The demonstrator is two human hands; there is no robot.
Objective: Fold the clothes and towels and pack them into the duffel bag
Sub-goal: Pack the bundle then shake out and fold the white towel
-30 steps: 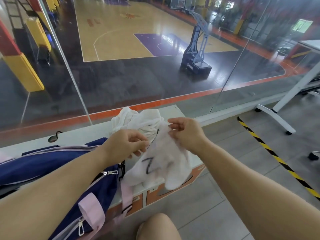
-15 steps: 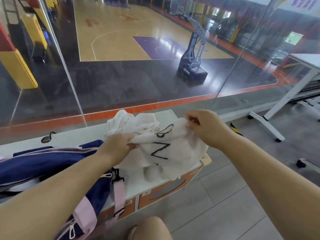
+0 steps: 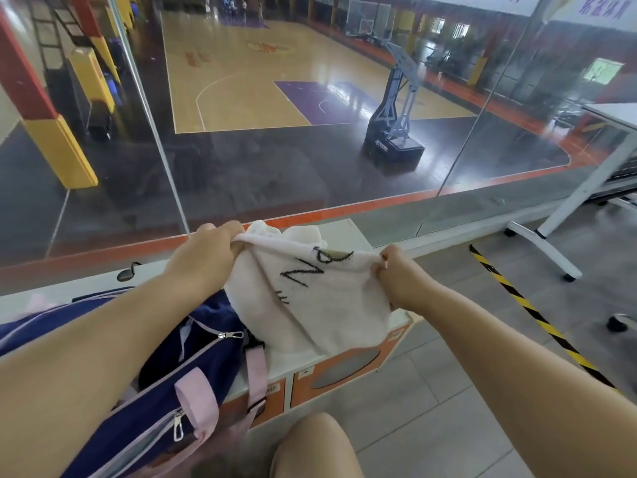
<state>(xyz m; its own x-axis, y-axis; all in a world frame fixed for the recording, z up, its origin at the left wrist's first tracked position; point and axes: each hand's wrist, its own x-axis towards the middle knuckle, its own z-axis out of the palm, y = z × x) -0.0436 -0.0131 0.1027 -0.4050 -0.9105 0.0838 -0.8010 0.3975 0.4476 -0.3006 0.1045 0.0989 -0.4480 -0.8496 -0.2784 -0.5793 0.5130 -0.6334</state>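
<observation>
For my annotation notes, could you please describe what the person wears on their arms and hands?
Nothing visible: both forearms are bare, with no sleeves in frame. The left hand and right hand show no gloves, watch or rings.

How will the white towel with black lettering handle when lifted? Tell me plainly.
Probably floppy: the white towel hangs in a loose drape below the top edge stretched between the left hand and right hand. Likely light for its size, since a grip at two corners carries most of it. Its nappy surface should not slip easily.
</observation>
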